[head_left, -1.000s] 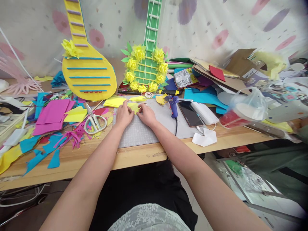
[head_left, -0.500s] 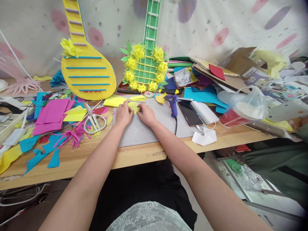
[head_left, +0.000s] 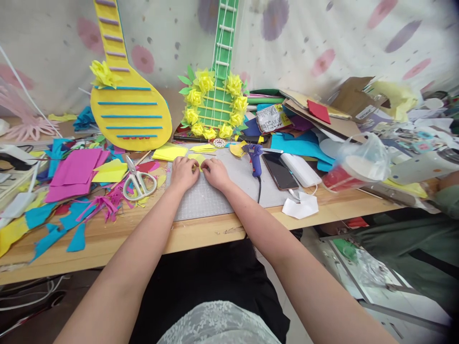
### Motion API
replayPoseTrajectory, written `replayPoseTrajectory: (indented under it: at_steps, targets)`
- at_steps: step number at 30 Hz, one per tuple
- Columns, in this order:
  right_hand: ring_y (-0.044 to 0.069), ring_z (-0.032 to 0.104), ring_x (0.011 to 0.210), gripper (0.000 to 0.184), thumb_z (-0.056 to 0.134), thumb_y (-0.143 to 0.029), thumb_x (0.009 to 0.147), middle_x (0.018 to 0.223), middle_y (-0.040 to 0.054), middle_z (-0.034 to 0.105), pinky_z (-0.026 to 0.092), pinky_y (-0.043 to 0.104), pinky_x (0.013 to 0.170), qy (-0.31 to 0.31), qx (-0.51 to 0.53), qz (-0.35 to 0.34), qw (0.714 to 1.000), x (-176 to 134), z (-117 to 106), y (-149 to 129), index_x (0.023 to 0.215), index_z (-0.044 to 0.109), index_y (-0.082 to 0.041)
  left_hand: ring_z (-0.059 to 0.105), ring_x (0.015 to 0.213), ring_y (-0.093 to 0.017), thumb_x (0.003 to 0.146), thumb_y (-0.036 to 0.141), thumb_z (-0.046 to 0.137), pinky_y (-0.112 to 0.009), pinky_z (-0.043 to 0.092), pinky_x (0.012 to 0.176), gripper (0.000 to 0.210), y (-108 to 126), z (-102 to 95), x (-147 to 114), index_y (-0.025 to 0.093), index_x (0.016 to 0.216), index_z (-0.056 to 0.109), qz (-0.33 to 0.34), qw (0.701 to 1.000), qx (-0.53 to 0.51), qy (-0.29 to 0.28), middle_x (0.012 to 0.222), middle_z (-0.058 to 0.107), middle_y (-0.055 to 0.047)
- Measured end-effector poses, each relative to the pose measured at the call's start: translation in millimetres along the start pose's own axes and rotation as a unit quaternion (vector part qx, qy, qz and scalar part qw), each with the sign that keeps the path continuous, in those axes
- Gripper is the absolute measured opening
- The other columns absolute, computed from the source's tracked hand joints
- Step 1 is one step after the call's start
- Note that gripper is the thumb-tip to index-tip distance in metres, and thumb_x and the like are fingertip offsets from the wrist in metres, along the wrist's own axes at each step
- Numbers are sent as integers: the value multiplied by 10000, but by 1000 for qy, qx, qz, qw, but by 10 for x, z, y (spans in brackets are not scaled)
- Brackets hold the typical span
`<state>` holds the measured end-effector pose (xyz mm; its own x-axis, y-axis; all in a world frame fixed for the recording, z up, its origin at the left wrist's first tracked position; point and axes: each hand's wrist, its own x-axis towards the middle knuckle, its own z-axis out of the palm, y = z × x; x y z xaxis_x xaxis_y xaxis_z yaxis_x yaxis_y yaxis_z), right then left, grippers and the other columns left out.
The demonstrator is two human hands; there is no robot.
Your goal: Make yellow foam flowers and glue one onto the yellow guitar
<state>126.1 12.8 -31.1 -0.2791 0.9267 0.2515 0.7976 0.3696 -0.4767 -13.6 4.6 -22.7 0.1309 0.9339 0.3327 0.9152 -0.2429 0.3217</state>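
A small piece of yellow paper (head_left: 195,157) is held between my two hands over the grey cutting mat (head_left: 201,203). My left hand (head_left: 184,174) grips its left side with curled fingers, and my right hand (head_left: 215,173) pinches its right side. The fingers partly cover the paper. Just behind my left hand lies a folded stack of yellow paper (head_left: 169,152), with more yellow strips (head_left: 203,148) beside it. To the right of my right hand rests a blue glue gun (head_left: 255,160). Scissors (head_left: 139,184) with white handles lie left of the mat.
Behind stand a yellow cardboard instrument (head_left: 131,107) and a green one (head_left: 220,91) ringed with yellow paper flowers. A phone (head_left: 279,169), a white power bank (head_left: 300,169) and a bagged cup (head_left: 353,167) are on the right. Magenta paper (head_left: 73,172) and scraps cover the left.
My hands stay together at the yellow paper, with the fingertips slightly nearer each other. The whole view has shifted a little.
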Motion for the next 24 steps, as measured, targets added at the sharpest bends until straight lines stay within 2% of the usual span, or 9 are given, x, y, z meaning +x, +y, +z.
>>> replayPoseTrajectory:
  at_steps: [7,14,20,24]
  targets:
    - [192,521,959,270,390,-123,856,1018,79,627,382,342,894,-15,21,-1,1000,26,5,42,1028,595,-161,459,1024,-287,745,367,589,-422,332,951,188,6,13,-2,234,853,665,-18,1000,4,7,913,635,-82]
    - [189,527,925,225,488,-168,821,974,61,638,383,341,894,-2,30,-3,1000,5,-4,22,1028,574,-165,459,1037,-290,735,374,603,-435,317,968,188,9,12,-3,237,848,666,-25,1000,-7,7,922,633,-86]
    - [193,511,953,233,481,-160,829,1013,68,623,377,341,902,-12,18,4,1000,-5,-14,1,1042,575,-167,464,1026,-282,751,287,555,-442,315,971,148,-5,17,1,260,839,670,-32,999,-14,7,903,643,-66]
    - [193,507,949,224,476,-161,834,1006,71,615,376,345,897,-17,12,4,1000,-8,-25,-6,1029,585,-179,463,1033,-278,746,154,487,-453,310,977,248,-16,12,-6,279,834,683,-32,999,-14,7,903,635,-64]
